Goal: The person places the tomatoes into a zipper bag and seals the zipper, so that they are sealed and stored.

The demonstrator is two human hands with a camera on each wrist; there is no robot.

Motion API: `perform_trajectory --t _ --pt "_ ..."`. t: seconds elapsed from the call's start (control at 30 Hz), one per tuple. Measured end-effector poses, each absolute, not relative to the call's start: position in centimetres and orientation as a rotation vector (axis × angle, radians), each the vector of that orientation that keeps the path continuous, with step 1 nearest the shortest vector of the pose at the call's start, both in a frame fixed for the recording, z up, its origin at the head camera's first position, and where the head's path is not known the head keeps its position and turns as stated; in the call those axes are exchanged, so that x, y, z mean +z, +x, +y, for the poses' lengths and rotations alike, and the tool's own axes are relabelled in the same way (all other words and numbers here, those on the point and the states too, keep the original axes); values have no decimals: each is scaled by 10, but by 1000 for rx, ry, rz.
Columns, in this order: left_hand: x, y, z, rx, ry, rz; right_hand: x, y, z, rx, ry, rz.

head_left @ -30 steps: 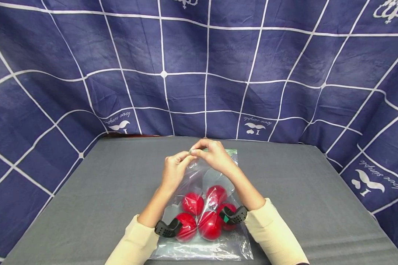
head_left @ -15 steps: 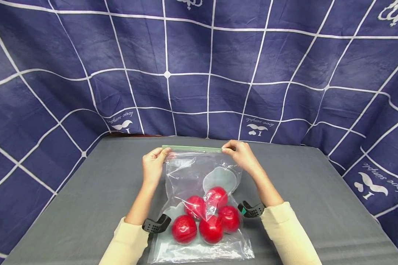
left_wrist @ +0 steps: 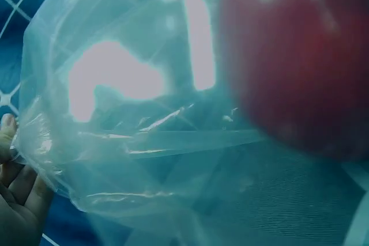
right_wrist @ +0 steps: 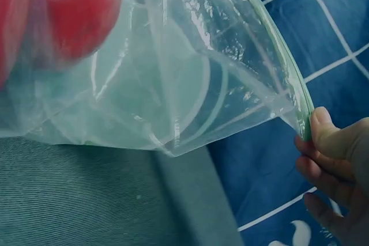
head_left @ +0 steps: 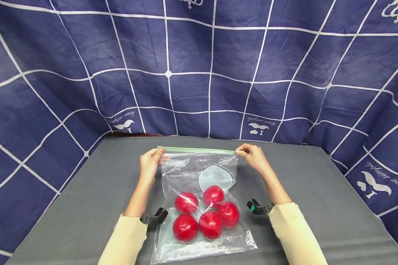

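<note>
A clear zip bag [head_left: 185, 176] with a green zip strip [head_left: 199, 150] at its top hangs between my two hands. My left hand [head_left: 149, 162] pinches the strip's left end between thumb and fingers. At the right end, my right hand [head_left: 253, 156] pinches the corner; in the right wrist view the thumb presses the green edge [right_wrist: 295, 82] against the fingers. Several smooth, round red balls [head_left: 185, 228] lie in the bag's lower half; whether they are fruit I cannot tell. The left wrist view shows one red ball [left_wrist: 300, 56] close up, blurred behind the plastic.
The bag's lower part lies on a grey cloth-covered table [head_left: 86, 213]. A pale rounded patch [head_left: 215, 179] shows within the bag above the balls. Behind the table hangs a dark blue curtain [head_left: 185, 92] with white grid lines. A black strap [head_left: 154, 217] sits at each wrist.
My right hand has slid rightward along the strip from the left corner to the right one. The strip now stretches straight, and the bag has spread flatter. The left hand shifted slightly left.
</note>
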State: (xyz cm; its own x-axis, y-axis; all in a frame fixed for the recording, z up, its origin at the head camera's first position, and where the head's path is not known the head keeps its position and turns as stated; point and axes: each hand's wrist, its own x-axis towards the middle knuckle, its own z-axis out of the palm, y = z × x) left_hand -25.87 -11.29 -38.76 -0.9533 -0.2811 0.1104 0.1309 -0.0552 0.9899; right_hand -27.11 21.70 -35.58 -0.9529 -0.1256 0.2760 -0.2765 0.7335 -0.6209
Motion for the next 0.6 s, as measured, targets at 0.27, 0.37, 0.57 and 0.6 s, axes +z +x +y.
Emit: perform_trajectory --t 0.27,0.37,0.57,0.6 --pt "-388 -269 -108 -2028 223 -2016 -372 -278 221 1074 254 -2730" --pt "-387 -270 -107 -2042 218 -2045 -373 -278 220 1087 233 -2719" --pt "-389 -266 -113 -1934 153 -2161 -374 -275 217 1117 207 -2720" --pt "-390 -263 -116 -1887 136 -2200 -374 -274 217 1114 204 -2719"
